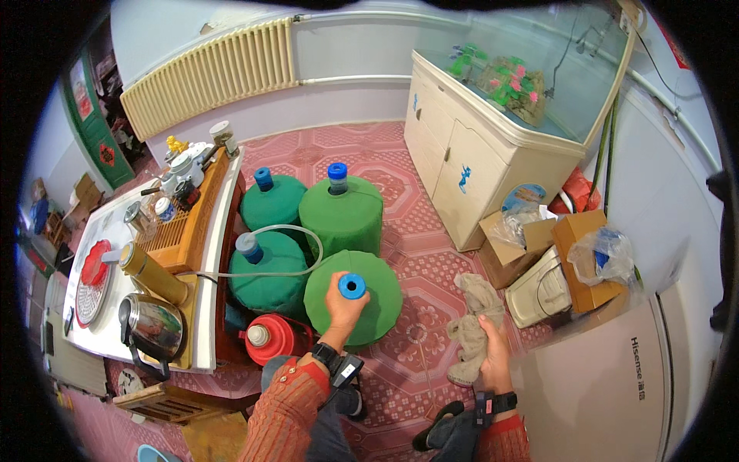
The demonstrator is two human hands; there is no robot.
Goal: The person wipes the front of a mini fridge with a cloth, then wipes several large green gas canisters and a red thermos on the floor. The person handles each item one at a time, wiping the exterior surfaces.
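My left hand (pixel 342 303) grips the neck of a large water bottle, just under its blue cap (pixel 352 286); a light green fabric cover (pixel 381 306) wraps the bottle. In my right hand (pixel 496 358) is a crumpled beige cloth (pixel 476 323), hanging above the tiled floor. Behind the gripped bottle stands another in a green cover (pixel 340 216), with a blue cap. Two bottles in darker green covers, one at the back (pixel 274 202) and one nearer (pixel 268 274), stand to the left. A clear hose (pixel 288 274) loops over the nearer one towards the table. A red thermos (pixel 277 341) is beside my left forearm.
At left, a white-topped table (pixel 109 346) bears a wooden tea tray (pixel 202 216), a steel kettle (pixel 151 326) and a red dish. A fish tank on a cream cabinet (pixel 467 167) stands ahead right. Cardboard boxes (pixel 511 248) and a Hisense appliance (pixel 600 381) are at right.
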